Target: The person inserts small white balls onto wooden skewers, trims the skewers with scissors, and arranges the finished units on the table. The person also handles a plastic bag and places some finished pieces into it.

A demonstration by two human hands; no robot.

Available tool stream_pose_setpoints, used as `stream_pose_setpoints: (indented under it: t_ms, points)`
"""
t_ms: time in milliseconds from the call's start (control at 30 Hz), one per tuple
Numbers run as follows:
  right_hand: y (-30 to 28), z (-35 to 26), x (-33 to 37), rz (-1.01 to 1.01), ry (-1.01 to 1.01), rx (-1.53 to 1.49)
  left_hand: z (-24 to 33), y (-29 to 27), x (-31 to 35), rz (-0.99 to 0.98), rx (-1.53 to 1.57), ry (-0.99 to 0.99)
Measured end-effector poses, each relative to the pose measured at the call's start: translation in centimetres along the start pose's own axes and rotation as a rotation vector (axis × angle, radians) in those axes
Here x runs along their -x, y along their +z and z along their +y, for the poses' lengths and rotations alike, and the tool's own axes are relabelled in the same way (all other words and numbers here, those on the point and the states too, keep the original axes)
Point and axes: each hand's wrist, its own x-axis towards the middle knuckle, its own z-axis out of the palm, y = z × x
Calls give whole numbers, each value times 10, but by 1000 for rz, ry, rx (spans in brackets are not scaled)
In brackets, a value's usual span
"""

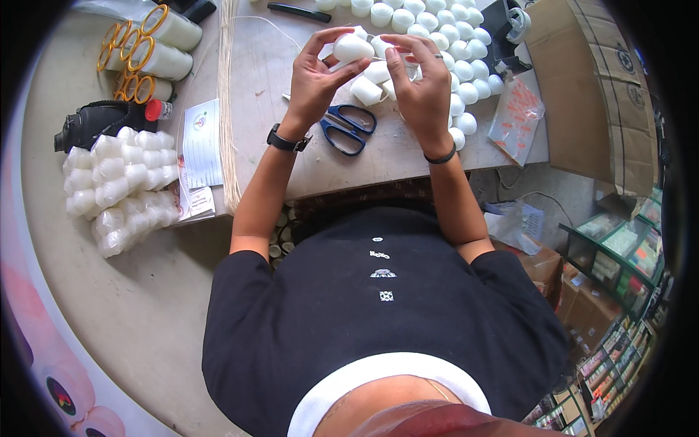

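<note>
Progress looks partial: our left hand (314, 76) and right hand (424, 86) close their grip around one white bottle (352, 48) above the worktop (277, 87); many loose bottles (444, 36) wait far right, bagged bottles (120, 186) lie left.

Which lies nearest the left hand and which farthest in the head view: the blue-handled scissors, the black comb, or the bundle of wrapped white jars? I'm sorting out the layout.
1. Blue-handled scissors, just below the left hand, beside the wrist.
2. Black comb, above the hand at the table's far edge.
3. Bundle of wrapped white jars, far off to the left.
</note>
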Motion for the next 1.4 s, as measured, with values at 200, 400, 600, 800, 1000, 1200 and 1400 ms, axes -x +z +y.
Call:
stream_pose_setpoints:
  t_ms: [200, 400, 600, 800, 1000, 1200, 1400]
  points:
    - [-9, 6, 10, -80, -79, 244, 5, 9, 1, 92, 291, -154]
    - [1, 9, 11, -61, -23, 193, 1, 8, 2, 61, 272, -169]
    - [0, 12, 7, -46, 20, 166, 0, 3, 1, 36, 152, -151]
    - [-3, 0, -20, -179, -298, 158, 5, 18, 0, -3, 64, -65]
    - [-18, -21, -72, -365, 9, -377, 0, 12, -6, -109, -241, -15]
    - [-27, -35, -116, -417, 57, -737, 5, 11, -14, -230, -247, 116]
    - [-11, -25, -112, -378, 134, -838, 30, 12, -25, -152, -396, 528]
